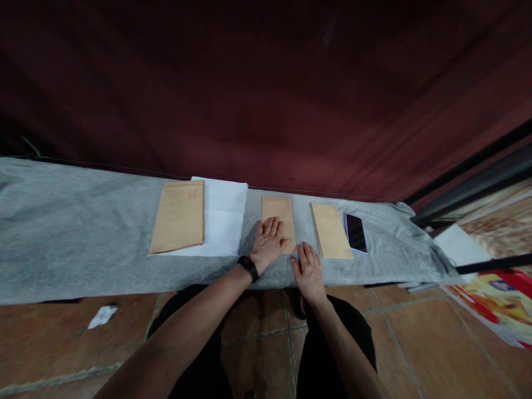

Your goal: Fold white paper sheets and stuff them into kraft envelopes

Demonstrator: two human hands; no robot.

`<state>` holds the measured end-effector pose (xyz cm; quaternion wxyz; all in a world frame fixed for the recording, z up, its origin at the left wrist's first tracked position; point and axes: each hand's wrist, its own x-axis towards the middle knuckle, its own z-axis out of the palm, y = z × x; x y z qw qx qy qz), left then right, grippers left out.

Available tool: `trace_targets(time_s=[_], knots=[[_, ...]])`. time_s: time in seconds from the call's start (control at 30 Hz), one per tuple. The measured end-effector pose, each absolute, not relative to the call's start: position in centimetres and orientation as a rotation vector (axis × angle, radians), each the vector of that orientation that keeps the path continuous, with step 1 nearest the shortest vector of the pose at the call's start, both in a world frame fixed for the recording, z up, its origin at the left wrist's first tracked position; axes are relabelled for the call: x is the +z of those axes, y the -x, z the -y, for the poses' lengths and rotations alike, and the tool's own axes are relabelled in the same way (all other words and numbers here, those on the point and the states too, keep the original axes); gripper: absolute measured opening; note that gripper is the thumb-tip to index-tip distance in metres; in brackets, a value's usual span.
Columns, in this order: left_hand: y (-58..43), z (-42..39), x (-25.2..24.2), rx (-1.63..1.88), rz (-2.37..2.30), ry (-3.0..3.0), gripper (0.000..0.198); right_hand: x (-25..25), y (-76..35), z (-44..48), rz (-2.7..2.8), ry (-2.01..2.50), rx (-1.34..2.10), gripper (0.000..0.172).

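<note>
My left hand (269, 240), with a black band on its wrist, lies over the lower left part of a small brown envelope (277, 207), fingers apart. My right hand (308, 271) rests on the grey cloth at the near edge, beside that envelope's lower right corner, its fingers spread and holding nothing. Right of it lies a brown envelope stack (332, 230). To the left, a larger brown envelope (178, 216) partly covers white paper sheets (226, 216).
A grey cloth (83, 233) covers the long narrow surface. A phone (356, 233) lies right of the envelopes. Dark red fabric (266, 100) hangs behind. At right are black bars and a colourful box (499, 299). White scrap (102, 316) lies on the tiled floor.
</note>
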<state>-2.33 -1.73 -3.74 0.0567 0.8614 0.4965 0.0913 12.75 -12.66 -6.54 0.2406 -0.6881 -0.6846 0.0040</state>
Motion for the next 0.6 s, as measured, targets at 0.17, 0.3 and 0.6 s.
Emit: trace_targets(time_s=[0.17,0.3,0.6], knots=[[3.2,2.6,-4.0,0.259,-1.445,-2.642,0.062,-6.6,-12.8,11.6,1.747,1.838,0.195,0.046],[4.0,3.7,-3.9,0.245,-1.357,-2.702,0.069,-6.5,-12.9,10.7,1.512,1.712,0.415,0.041],[2.9,5.1,-1.5,0.324,-1.368,-2.714,0.043,-3.8,-13.3,9.9,0.933,1.300,1.039,0.029]])
